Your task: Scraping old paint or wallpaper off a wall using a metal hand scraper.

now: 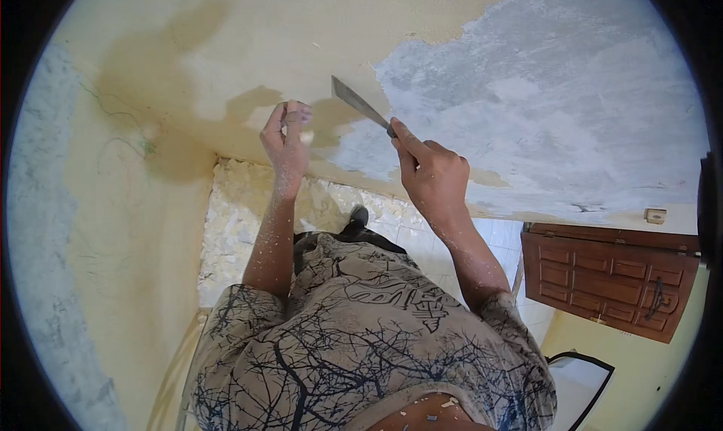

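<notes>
My right hand (434, 174) grips the dark handle of a flat metal scraper or broad knife (359, 103), its blade pointing up and to the left before the wall. Left of the blade, my left hand (288, 134) is raised with curled fingers; whether it holds the small pale thing at its palm side, I cannot tell. Ahead is a wall with yellow paint (316, 18) on the left and a bare grey patch (536, 103) with a ragged paint edge on the right. Pale flakes and dust cling to my forearms.
Paint flakes (226, 216) cover the floor along the wall's foot, over pale tiles (415, 239). A yellow side wall (135, 216) with a greyish strip stands at the left. At the right are a brown wooden panelled door (610, 284), a small wall fitting (655, 215) and a dark-framed object (582, 386).
</notes>
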